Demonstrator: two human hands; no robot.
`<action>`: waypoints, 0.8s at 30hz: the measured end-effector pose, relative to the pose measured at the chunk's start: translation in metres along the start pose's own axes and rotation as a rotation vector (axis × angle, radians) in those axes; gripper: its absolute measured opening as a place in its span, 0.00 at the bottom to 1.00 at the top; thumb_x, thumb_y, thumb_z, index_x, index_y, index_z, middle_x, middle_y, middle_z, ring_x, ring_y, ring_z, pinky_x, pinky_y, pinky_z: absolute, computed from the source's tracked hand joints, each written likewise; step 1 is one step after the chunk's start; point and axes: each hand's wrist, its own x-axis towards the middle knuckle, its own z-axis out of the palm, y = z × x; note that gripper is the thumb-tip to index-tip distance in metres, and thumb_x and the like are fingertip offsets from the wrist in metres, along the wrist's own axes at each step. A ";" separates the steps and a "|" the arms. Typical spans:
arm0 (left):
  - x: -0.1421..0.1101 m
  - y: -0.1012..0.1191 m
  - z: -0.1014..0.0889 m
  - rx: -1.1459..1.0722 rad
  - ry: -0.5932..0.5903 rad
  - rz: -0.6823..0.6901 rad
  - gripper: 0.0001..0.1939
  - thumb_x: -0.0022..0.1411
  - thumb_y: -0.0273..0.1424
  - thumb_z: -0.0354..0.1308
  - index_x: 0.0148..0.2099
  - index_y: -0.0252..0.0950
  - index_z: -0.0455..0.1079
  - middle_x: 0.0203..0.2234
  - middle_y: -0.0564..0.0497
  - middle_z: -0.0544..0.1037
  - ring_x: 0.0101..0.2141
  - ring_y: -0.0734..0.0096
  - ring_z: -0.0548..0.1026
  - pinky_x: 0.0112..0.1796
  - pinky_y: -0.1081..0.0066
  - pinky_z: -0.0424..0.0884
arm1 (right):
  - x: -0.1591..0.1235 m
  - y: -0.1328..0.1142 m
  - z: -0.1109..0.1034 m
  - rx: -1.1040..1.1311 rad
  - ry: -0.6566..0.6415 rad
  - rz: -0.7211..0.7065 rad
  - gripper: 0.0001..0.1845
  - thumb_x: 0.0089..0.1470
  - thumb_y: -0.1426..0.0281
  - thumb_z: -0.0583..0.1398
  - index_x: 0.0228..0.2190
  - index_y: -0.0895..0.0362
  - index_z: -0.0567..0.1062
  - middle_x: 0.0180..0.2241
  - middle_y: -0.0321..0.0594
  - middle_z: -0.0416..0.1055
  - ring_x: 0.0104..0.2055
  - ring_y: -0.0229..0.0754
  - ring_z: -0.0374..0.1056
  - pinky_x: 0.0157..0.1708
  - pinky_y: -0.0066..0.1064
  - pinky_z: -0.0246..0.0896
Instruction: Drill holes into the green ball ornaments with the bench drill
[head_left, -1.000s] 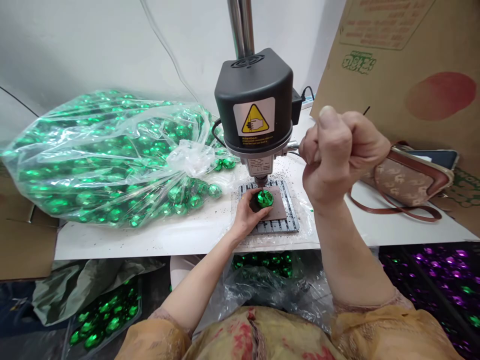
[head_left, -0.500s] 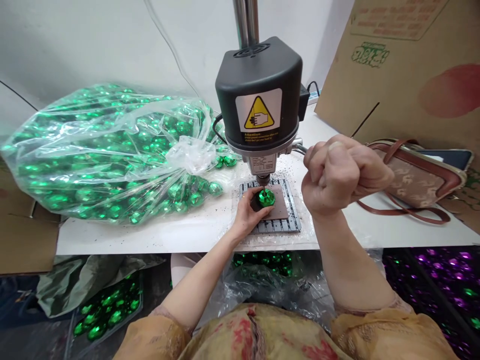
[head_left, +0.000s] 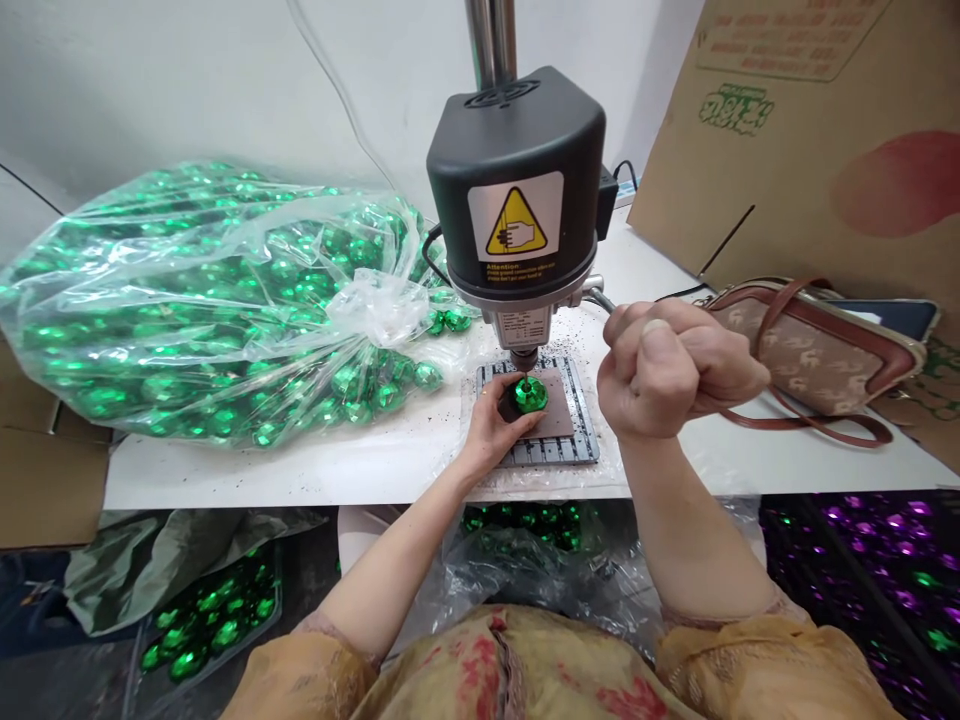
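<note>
A shiny green faceted ball (head_left: 531,396) sits under the bit of a black drill press (head_left: 517,190). My left hand (head_left: 495,420) is closed around the ball's left side, thumb in front and fingers behind, holding it on a brown pad (head_left: 556,408) over the slotted metal base (head_left: 586,440). The drill bit reaches down to the ball's top; how deep it goes I cannot tell. My right hand (head_left: 667,365) is wrapped in a fist around the end of the press's feed lever (head_left: 598,294), whose grip is hidden inside the fingers.
To the left lies a large clear bag (head_left: 217,300) of green balls, with a few loose beside its knot. A brown handbag (head_left: 832,340) and a cardboard box (head_left: 795,150) stand at right. Below the table are a tub of green balls (head_left: 217,620) and purple balls (head_left: 877,550).
My right hand has come down a little with the lever, and the bit is lower against the ball. My left hand still holds the ball in place.
</note>
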 end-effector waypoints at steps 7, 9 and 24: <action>0.002 0.001 -0.001 -0.008 0.007 0.003 0.27 0.55 0.37 0.72 0.55 0.39 0.69 0.49 0.45 0.78 0.50 0.57 0.77 0.52 0.57 0.74 | -0.008 0.005 -0.005 0.042 -0.018 -0.026 0.26 0.51 0.72 0.58 0.18 0.57 0.44 0.14 0.29 0.42 0.15 0.28 0.39 0.15 0.30 0.40; 0.001 0.003 -0.001 -0.010 0.013 -0.002 0.27 0.55 0.36 0.72 0.54 0.39 0.69 0.49 0.45 0.78 0.49 0.57 0.77 0.52 0.57 0.74 | -0.012 0.004 -0.008 0.036 -0.043 -0.038 0.26 0.51 0.72 0.59 0.18 0.56 0.44 0.14 0.30 0.42 0.15 0.28 0.40 0.15 0.30 0.42; -0.040 0.020 0.005 0.233 0.221 0.311 0.25 0.58 0.40 0.70 0.55 0.39 0.70 0.45 0.43 0.78 0.47 0.57 0.78 0.46 0.59 0.77 | 0.065 -0.001 0.032 -0.062 -0.016 0.477 0.24 0.56 0.69 0.61 0.16 0.51 0.54 0.13 0.27 0.47 0.15 0.32 0.45 0.18 0.33 0.42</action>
